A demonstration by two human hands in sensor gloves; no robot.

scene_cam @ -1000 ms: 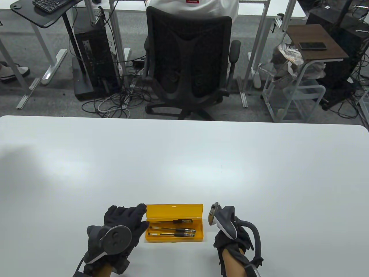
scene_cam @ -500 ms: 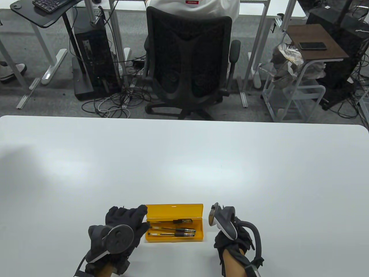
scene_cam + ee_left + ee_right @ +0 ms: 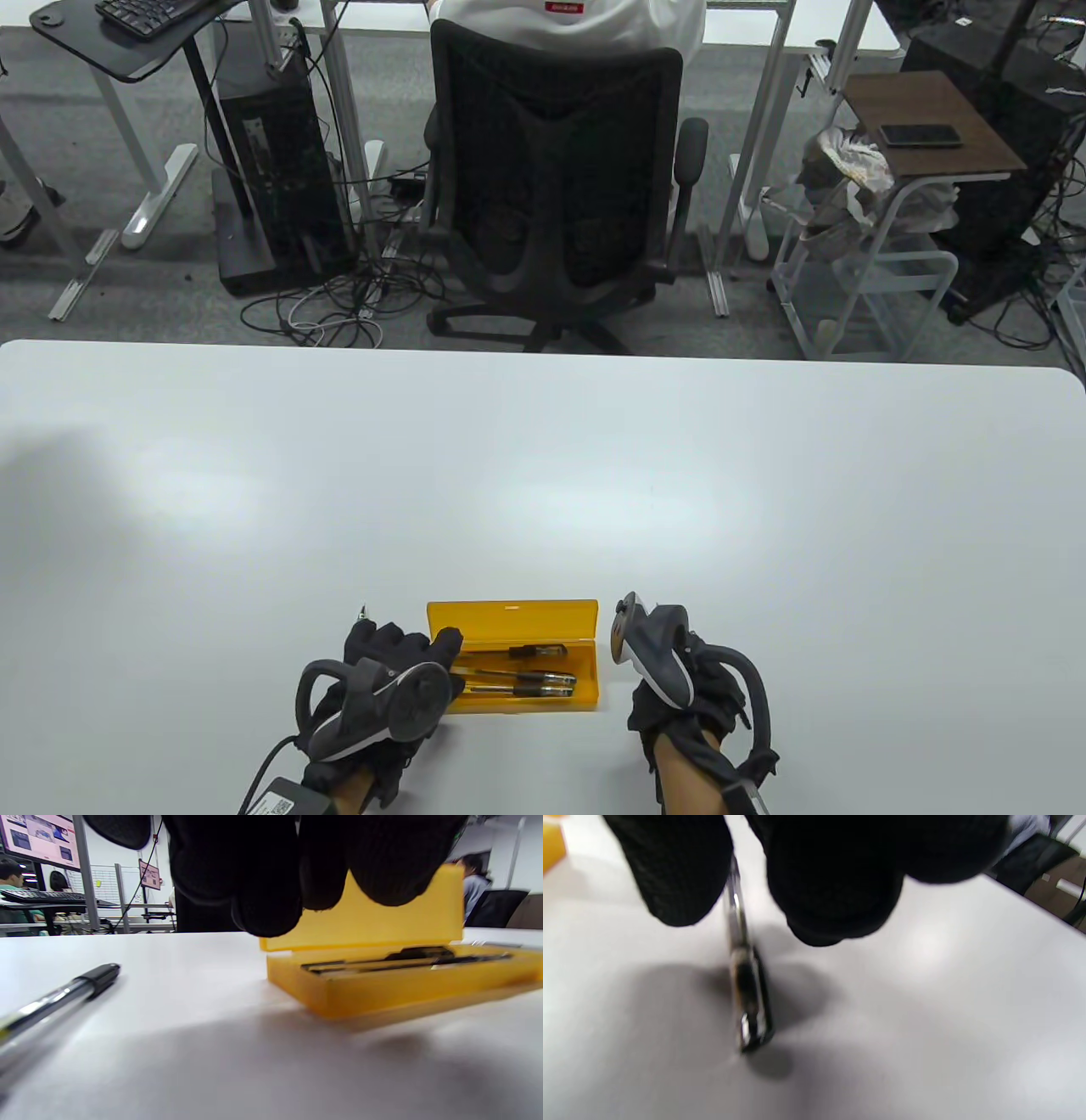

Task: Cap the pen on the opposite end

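An open yellow pen case (image 3: 509, 618) lies near the table's front edge with pens (image 3: 519, 679) in its tray. My left hand (image 3: 416, 649) is at the case's left end, its relaxed fingers (image 3: 271, 908) hanging just over the edge of the yellow pen case (image 3: 360, 993) and gripping nothing. A loose clear pen (image 3: 63, 993) with a black end lies on the table beside that hand; only its tip (image 3: 364, 611) shows from above. To the right of the case, my right hand (image 3: 687, 709) is curled and grips a pen (image 3: 746, 997) that points down to the table.
The white table (image 3: 543, 475) stretches far beyond the case. Behind its far edge stand a black office chair (image 3: 556, 170), desks with cables, and a small side table (image 3: 929, 123) with a phone.
My left hand slid right and turned, bringing its fingers over the case's left end and uncovering a pen tip on its left. The right hand and case stayed put.
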